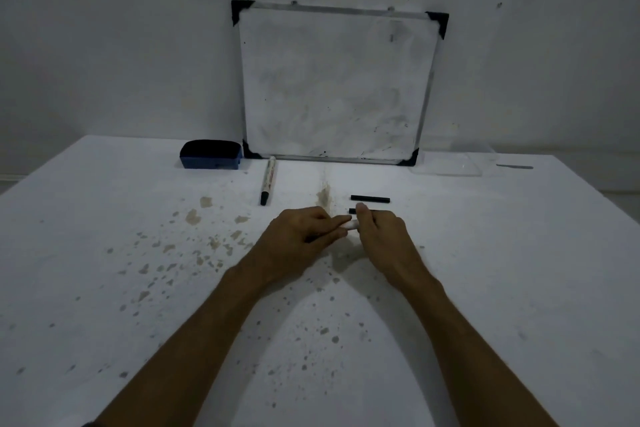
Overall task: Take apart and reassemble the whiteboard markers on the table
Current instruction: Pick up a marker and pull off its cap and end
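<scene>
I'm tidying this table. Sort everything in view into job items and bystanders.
Job items: white marker barrel gripped by left hand and right hand; loose black stick-shaped part; whole black-capped white marker.

Bystanders: blue felt eraser; metal-framed whiteboard; clear plastic tray.

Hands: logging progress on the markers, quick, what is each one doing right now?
Left hand: closed on the white marker barrel.
Right hand: closed, pinching the barrel's end.
</scene>
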The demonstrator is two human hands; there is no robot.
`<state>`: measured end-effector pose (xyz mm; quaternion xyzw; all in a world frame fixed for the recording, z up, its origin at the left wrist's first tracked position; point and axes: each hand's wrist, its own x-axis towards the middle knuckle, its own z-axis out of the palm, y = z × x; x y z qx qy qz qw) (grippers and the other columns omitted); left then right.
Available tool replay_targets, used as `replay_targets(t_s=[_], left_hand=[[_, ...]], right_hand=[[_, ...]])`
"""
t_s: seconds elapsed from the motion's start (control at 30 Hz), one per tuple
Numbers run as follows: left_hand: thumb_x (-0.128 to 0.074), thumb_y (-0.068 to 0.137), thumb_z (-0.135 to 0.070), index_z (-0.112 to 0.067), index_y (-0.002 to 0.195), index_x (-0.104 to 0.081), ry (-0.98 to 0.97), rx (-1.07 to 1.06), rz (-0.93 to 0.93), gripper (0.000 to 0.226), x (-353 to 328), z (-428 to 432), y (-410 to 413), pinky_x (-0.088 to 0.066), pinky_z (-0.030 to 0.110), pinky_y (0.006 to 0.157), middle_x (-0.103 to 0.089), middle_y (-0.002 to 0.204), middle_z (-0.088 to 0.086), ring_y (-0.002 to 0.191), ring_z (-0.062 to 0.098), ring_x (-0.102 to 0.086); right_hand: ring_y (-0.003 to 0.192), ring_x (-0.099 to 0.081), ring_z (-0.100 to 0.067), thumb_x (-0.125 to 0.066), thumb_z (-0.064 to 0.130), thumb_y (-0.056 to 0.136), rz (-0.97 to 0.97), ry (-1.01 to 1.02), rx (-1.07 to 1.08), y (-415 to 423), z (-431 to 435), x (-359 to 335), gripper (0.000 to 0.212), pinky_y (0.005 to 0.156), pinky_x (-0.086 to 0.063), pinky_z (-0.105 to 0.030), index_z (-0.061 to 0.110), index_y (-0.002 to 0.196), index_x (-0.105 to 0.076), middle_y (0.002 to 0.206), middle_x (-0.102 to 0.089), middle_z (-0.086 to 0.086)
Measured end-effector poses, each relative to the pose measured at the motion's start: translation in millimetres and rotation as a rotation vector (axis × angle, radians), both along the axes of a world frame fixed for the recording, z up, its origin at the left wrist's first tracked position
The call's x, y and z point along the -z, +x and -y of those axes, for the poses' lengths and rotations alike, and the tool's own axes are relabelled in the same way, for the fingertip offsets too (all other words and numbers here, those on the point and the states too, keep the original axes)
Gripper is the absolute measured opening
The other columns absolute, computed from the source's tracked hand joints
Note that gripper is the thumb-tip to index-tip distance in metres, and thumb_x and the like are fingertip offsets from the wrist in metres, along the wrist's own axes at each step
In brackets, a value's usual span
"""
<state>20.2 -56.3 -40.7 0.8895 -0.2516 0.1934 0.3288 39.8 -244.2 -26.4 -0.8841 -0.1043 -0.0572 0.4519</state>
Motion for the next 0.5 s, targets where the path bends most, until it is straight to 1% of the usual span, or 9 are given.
replay_targets(t_s=[0.07, 0.13, 0.2, 0.23, 0.3, 0.33, 0.4, 0.47, 0.5], left_hand=[[-0.058, 0.100, -0.044, -0.022, 0.128, -0.073, 0.011, -0.003, -0.017, 0.038, -0.6, 0.8, -0.7, -0.054, 0.027, 0.058, -0.074, 0.081, -0.004, 0.061, 0.009, -0.062], [-0.060, 0.101, -0.039, -0.021, 0.116, -0.079, -0.127, 0.023, -0.235, 0.031, -7.6, 3.3, -5.0, -0.050, 0.019, 0.056, -0.075, 0.074, -0.004, 0.053, 0.007, -0.058], [-0.060, 0.101, -0.038, -0.018, 0.094, -0.082, -0.286, 0.075, -0.528, 0.031, -15.2, 0.7, -7.8, -0.046, 0.022, 0.050, -0.071, 0.065, -0.003, 0.046, 0.010, -0.052], [-0.059, 0.102, -0.037, -0.017, 0.088, -0.081, -0.346, 0.117, -0.658, 0.033, -20.0, -4.1, -9.2, -0.043, 0.024, 0.048, -0.069, 0.064, -0.003, 0.045, 0.011, -0.049], [-0.057, 0.102, -0.036, -0.015, 0.094, -0.081, -0.435, 0.203, -0.814, 0.033, -26.2, -15.4, -8.6, -0.038, 0.025, 0.047, -0.068, 0.069, 0.000, 0.047, 0.012, -0.044], [-0.058, 0.102, -0.036, -0.015, 0.099, -0.081, -0.457, 0.205, -0.826, 0.031, -26.5, -18.5, -7.9, -0.038, 0.025, 0.047, -0.067, 0.071, 0.002, 0.048, 0.012, -0.043], [-0.062, 0.099, -0.037, -0.022, 0.111, -0.081, -0.426, 0.115, -0.728, 0.027, -23.6, -17.2, -7.2, -0.044, 0.026, 0.048, -0.071, 0.073, 0.001, 0.049, 0.014, -0.049], [-0.065, 0.097, -0.039, -0.032, 0.120, -0.076, -0.326, 0.022, -0.590, 0.026, -19.6, -11.1, -7.7, -0.054, 0.031, 0.053, -0.077, 0.077, -0.002, 0.051, 0.020, -0.058], [-0.066, 0.097, -0.041, -0.035, 0.121, -0.075, -0.305, 0.006, -0.561, 0.027, -17.3, -9.1, -7.1, -0.059, 0.034, 0.057, -0.079, 0.079, -0.002, 0.054, 0.024, -0.062]], right_hand=[[0.048, -0.046, -0.009, -0.037, 0.025, 0.109, 0.044, -0.032, -0.010, -0.1, 2.1, 0.1, 0.054, 0.054, -0.037, -0.026, 0.017, 0.061, -0.060, 0.053, -0.052, 0.002], [0.045, -0.041, -0.008, -0.037, 0.019, 0.109, 0.109, -0.036, -0.013, -0.7, 0.6, 3.8, 0.056, 0.048, -0.033, -0.018, 0.021, 0.054, -0.046, 0.050, -0.047, 0.003], [0.040, -0.036, -0.007, -0.039, 0.017, 0.108, 0.222, -0.012, -0.032, -2.0, -3.5, 6.7, 0.054, 0.042, -0.031, -0.017, 0.017, 0.054, -0.046, 0.047, -0.044, 0.005], [0.037, -0.032, -0.006, -0.040, 0.018, 0.106, 0.320, -0.001, -0.061, -2.5, -5.2, 8.3, 0.052, 0.040, -0.028, -0.017, 0.014, 0.056, -0.050, 0.047, -0.042, 0.007], [0.035, -0.031, -0.005, -0.039, 0.024, 0.104, 0.450, 0.004, -0.115, -3.4, -7.4, 9.6, 0.048, 0.041, -0.027, -0.015, 0.016, 0.059, -0.053, 0.048, -0.039, 0.014], [0.036, -0.036, -0.007, -0.039, 0.027, 0.106, 0.441, 0.020, -0.120, -3.1, -8.6, 9.7, 0.049, 0.042, -0.029, -0.015, 0.022, 0.059, -0.049, 0.048, -0.038, 0.016], [0.041, -0.042, -0.009, -0.038, 0.032, 0.109, 0.336, 0.034, -0.083, -3.5, -11.7, 10.1, 0.053, 0.045, -0.033, -0.017, 0.028, 0.056, -0.042, 0.046, -0.039, 0.011], [0.043, -0.042, -0.008, -0.039, 0.038, 0.108, 0.194, -0.009, -0.046, -2.9, -11.7, 10.9, 0.055, 0.048, -0.035, -0.019, 0.024, 0.055, -0.046, 0.049, -0.045, 0.007], [0.045, -0.043, -0.007, -0.039, 0.038, 0.108, 0.147, -0.019, -0.043, -2.3, -9.8, 10.9, 0.054, 0.049, -0.035, -0.019, 0.021, 0.058, -0.050, 0.051, -0.048, 0.006]])
